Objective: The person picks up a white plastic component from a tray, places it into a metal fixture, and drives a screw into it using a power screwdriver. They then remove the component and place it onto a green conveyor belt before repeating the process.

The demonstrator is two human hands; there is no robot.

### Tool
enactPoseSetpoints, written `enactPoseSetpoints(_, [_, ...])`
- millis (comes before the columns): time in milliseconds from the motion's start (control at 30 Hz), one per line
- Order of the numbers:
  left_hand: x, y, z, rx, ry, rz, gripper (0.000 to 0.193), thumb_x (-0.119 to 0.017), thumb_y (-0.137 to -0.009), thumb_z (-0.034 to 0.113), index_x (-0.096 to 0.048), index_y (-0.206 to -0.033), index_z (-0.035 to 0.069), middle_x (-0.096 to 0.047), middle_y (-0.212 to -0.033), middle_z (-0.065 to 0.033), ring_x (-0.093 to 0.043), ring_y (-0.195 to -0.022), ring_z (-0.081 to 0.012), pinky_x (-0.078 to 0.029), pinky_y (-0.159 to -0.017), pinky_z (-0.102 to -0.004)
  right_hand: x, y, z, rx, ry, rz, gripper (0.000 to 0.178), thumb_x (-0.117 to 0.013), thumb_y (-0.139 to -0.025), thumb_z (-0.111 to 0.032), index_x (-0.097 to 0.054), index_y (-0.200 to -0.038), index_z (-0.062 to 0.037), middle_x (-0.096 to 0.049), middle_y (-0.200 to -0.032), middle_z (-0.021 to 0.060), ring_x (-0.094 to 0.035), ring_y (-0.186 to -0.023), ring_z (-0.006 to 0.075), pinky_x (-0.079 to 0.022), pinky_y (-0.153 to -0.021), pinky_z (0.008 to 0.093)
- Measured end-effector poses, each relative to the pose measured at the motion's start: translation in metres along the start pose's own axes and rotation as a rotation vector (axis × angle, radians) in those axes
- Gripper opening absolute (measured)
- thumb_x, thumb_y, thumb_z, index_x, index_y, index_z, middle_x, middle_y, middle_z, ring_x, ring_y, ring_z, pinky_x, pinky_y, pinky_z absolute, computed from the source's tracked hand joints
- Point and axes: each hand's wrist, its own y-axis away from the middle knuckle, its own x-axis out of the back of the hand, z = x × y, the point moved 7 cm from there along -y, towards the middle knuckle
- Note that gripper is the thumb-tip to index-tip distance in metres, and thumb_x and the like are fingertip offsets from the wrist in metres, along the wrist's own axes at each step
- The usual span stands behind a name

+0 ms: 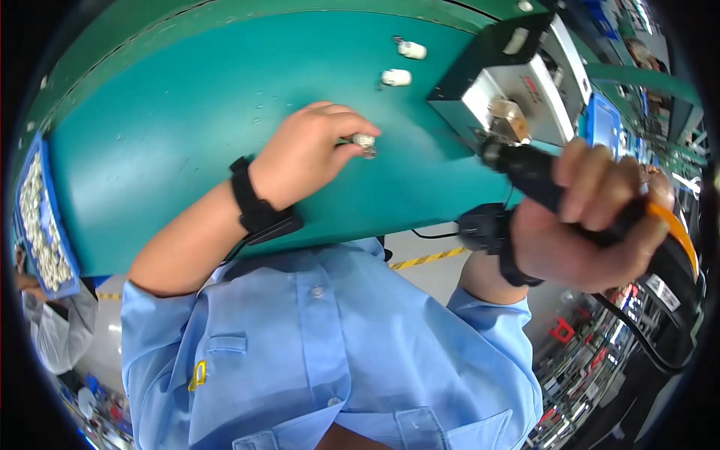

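The left hand (304, 154) is nearly closed, with a small whitish part (363, 140) pinched between thumb and forefinger just above the green table (165, 150). The right hand (581, 217), blurred, has its fingers wrapped around a black driver (529, 165), whose tip points toward the box (521, 82); whether they touch, I cannot tell. Beyond the left hand lie an upper white piece (412, 50) and a lower white piece (397, 77), near each other. A blue tray (58, 210) of small pieces sits at the table's left edge.
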Motion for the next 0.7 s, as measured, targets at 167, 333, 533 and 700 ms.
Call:
enactPoseSetpoints(167, [0.024, 0.024, -0.001, 0.074, -0.095, -0.003, 0.029, -0.073, -0.074, 0.003, -0.067, -0.103, 0.008, -0.067, -0.090, -0.0069, -0.063, -0.081, -0.0262, -0.051, -0.074, -0.0364, 0.049, -0.008, -0.006, 0.011, 0.150, 0.157, 0.024, -0.042, -0.099, -0.028, -0.053, -0.108, -0.0083, -0.041, -0.058, 0.0007, -0.042, -0.047, 0.0138, -0.040, -0.055, 0.0318])
enactPoseSetpoints(333, [0.035, 0.035, -0.005, 0.245, -0.036, -0.003, 0.033, -0.077, -0.072, 0.003, -0.066, -0.103, 0.008, -0.066, -0.094, -0.0057, -0.062, -0.079, -0.0221, -0.051, -0.072, -0.0334, 0.032, -0.002, 0.013, 0.051, 0.157, 0.141, 0.025, -0.042, -0.098, -0.027, -0.059, -0.102, -0.0092, -0.035, -0.060, -0.0026, -0.036, -0.051, 0.0105, -0.033, -0.056, 0.0298])
enactPoseSetpoints(533, [0.038, 0.042, -0.008, 0.263, -0.022, -0.001, 0.033, -0.078, -0.071, 0.002, -0.065, -0.101, 0.007, -0.065, -0.095, -0.0055, -0.061, -0.078, -0.0199, -0.051, -0.069, -0.0312, 0.011, -0.009, 0.018, 0.062, 0.070, -0.141, 0.015, -0.048, -0.095, -0.019, -0.052, -0.103, -0.0066, -0.042, -0.056, 0.0007, -0.041, -0.044, 0.0140, -0.038, -0.048, 0.0289])
enactPoseSetpoints(700, [0.039, 0.040, -0.012, 0.289, -0.001, 0.004, 0.030, -0.077, -0.071, 0.001, -0.066, -0.099, 0.006, -0.065, -0.094, -0.0056, -0.061, -0.078, -0.0202, -0.051, -0.068, -0.0311, -0.027, -0.024, 0.024, -0.070, -0.066, -0.876, 0.018, -0.048, -0.096, -0.026, -0.056, -0.099, -0.0106, -0.044, -0.057, -0.0026, -0.041, -0.047, 0.0084, -0.035, -0.053, 0.0285])
